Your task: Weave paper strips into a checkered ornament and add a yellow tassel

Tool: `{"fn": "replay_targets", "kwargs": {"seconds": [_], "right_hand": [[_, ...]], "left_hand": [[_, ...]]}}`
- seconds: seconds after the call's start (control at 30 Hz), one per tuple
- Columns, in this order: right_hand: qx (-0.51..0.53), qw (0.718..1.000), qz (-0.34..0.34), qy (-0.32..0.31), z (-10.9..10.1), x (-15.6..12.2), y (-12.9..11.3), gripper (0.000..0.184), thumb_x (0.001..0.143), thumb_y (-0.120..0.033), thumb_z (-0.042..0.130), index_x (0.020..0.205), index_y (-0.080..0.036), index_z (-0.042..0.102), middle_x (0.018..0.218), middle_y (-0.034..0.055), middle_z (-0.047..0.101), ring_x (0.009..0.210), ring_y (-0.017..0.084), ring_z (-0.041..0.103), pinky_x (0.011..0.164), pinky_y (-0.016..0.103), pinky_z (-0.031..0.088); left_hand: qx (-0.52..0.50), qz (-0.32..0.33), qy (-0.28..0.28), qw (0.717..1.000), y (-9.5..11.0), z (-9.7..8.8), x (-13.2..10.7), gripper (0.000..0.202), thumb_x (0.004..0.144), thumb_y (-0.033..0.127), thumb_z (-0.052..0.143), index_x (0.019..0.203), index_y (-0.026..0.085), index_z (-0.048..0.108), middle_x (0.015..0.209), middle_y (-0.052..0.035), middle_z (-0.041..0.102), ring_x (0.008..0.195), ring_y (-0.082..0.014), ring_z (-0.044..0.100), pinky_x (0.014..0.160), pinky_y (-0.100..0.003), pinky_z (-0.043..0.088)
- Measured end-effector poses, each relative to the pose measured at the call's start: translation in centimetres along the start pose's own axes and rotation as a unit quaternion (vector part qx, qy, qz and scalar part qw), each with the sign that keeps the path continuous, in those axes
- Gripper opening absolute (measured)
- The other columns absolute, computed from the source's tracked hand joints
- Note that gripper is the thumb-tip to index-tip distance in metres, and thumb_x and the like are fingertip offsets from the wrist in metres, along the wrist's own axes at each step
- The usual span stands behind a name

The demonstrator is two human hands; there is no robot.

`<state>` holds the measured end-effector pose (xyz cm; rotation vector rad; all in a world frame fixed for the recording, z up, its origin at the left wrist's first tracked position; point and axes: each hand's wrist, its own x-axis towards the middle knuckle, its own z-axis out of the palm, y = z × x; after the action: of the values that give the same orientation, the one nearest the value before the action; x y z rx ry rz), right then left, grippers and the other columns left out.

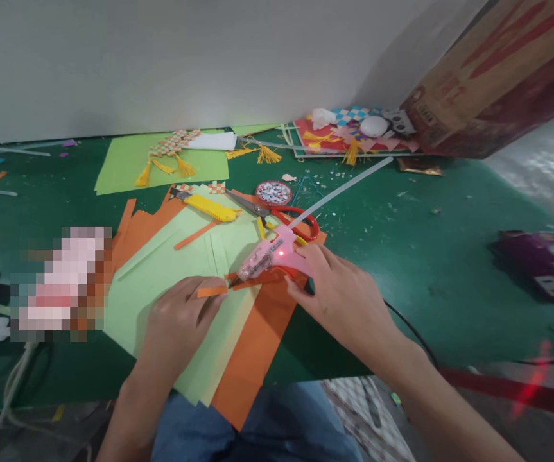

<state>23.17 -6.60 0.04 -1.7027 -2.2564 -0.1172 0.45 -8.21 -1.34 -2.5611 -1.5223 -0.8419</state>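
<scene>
My left hand (pixel 180 317) pinches a short orange paper strip (pixel 212 291) over light green paper sheets (pixel 171 269). A pink hot glue gun (pixel 269 253) with a lit red lamp is gripped in my right hand (pixel 339 292); its nozzle points left at the strip's end. A long clear glue stick (pixel 339 189) sticks out of the gun's back. Orange paper sheets (pixel 257 333) lie under the green ones.
A yellow utility knife (pixel 207 206), red-handled scissors (pixel 281 212) and a round box of googly eyes (pixel 273 192) lie just beyond. Woven paper ornaments with yellow tassels (pixel 171 154) sit at the back. A cardboard box (pixel 498 83) leans far right; a purple device (pixel 539 263) rests right.
</scene>
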Motion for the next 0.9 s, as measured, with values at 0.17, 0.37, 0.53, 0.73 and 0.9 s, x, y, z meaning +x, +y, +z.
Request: {"fn": "replay_targets", "kwargs": {"seconds": [0.17, 0.37, 0.53, 0.73, 0.9], "right_hand": [[-0.010, 1.000, -0.013, 0.014, -0.03, -0.08, -0.05, 0.010, 0.081, -0.021, 0.046, 0.090, -0.018, 0.050, 0.072, 0.0035, 0.061, 0.061, 0.018, 0.059, 0.050, 0.026, 0.032], [-0.012, 1.000, -0.014, 0.014, -0.17, -0.05, -0.13, 0.011, 0.081, -0.020, 0.045, 0.090, -0.019, 0.050, 0.072, 0.0032, 0.061, 0.060, 0.017, 0.058, 0.050, 0.026, 0.031], [-0.019, 1.000, -0.010, 0.010, -0.19, -0.12, -0.22, 0.010, 0.081, -0.021, 0.045, 0.089, -0.019, 0.050, 0.072, 0.0032, 0.061, 0.061, 0.018, 0.058, 0.050, 0.026, 0.032], [-0.023, 1.000, -0.006, 0.010, -0.20, -0.18, -0.25, 0.011, 0.081, -0.021, 0.044, 0.090, -0.020, 0.050, 0.072, 0.0037, 0.061, 0.062, 0.018, 0.058, 0.051, 0.026, 0.034], [-0.015, 1.000, -0.013, 0.010, -0.31, -0.29, -0.23, 0.012, 0.081, -0.021, 0.046, 0.091, -0.018, 0.051, 0.073, 0.0040, 0.061, 0.063, 0.019, 0.060, 0.051, 0.026, 0.035]], "left_hand": [[0.003, 0.003, 0.002, 1.000, 0.02, -0.04, 0.05, 0.018, 0.092, 0.025, 0.049, 0.091, 0.017, 0.066, 0.087, -0.0040, 0.073, 0.079, -0.0165, 0.069, 0.069, -0.026, 0.055], [-0.001, 0.011, 0.006, 1.000, 0.08, -0.08, 0.16, 0.017, 0.091, 0.023, 0.051, 0.090, 0.016, 0.065, 0.086, -0.0042, 0.073, 0.078, -0.0170, 0.069, 0.068, -0.026, 0.054], [-0.001, -0.001, 0.009, 1.000, -0.02, 0.04, -0.05, 0.017, 0.091, 0.025, 0.051, 0.090, 0.018, 0.066, 0.087, -0.0036, 0.074, 0.078, -0.0169, 0.070, 0.067, -0.026, 0.054], [-0.004, 0.000, 0.003, 1.000, -0.04, 0.07, -0.04, 0.017, 0.092, 0.025, 0.049, 0.091, 0.019, 0.065, 0.087, -0.0036, 0.073, 0.079, -0.0164, 0.069, 0.069, -0.026, 0.054], [0.014, 0.004, -0.019, 1.000, -0.01, -0.09, -0.05, 0.017, 0.091, 0.028, 0.050, 0.095, 0.019, 0.063, 0.087, -0.0048, 0.073, 0.082, -0.0177, 0.068, 0.072, -0.027, 0.053]]}}
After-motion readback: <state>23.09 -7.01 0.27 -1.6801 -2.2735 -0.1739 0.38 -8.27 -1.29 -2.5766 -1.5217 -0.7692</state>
